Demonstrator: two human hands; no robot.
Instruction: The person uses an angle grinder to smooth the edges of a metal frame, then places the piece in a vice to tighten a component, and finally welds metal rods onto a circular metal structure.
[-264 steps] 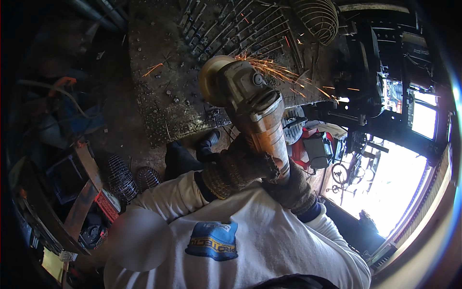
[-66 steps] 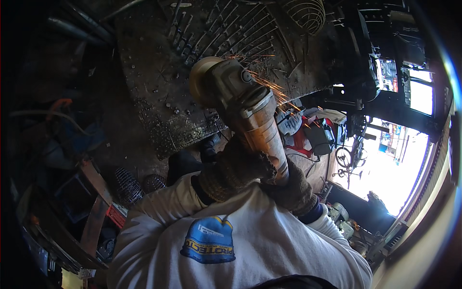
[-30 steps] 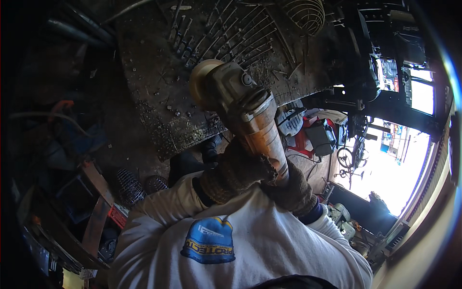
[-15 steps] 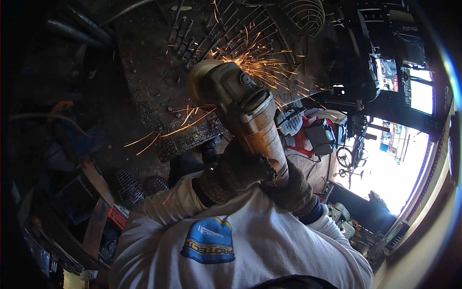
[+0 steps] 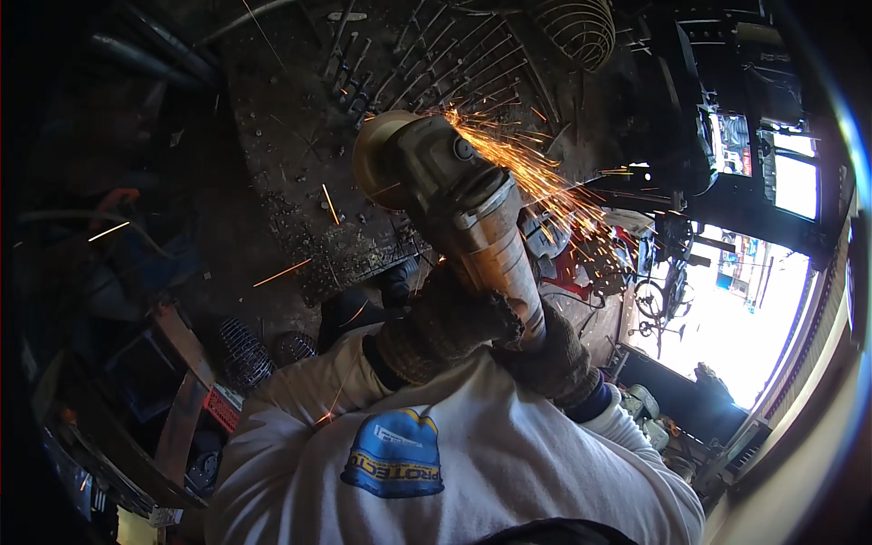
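Observation:
An angle grinder (image 5: 486, 232) with a scuffed orange-brown body is held in both my gloved hands. My left hand (image 5: 445, 327), in a dark knitted glove, wraps round the body's middle. Closed about its rear end is my right hand (image 5: 549, 359), gloved alike. At the tool's head the pale disc (image 5: 374, 159) reaches over a dark metal workbench (image 5: 272, 173). Orange sparks (image 5: 536, 173) stream from the head toward the right. The point where the disc touches metal is hidden behind the grinder's head. Thin metal rods (image 5: 454, 59) lie fanned out just beyond it.
A round wire cage (image 5: 572, 32) sits at the bench's far right. Coiled wire pieces (image 5: 245, 352) are on the floor at left, near a red crate (image 5: 221, 409). Right of the bench are a red and grey machine (image 5: 572, 263) and a bicycle (image 5: 658, 295) by the bright doorway.
The sparks have shifted from a spread burst above the grinder's head to a stream running right and down. My hands and the grinder have hardly moved.

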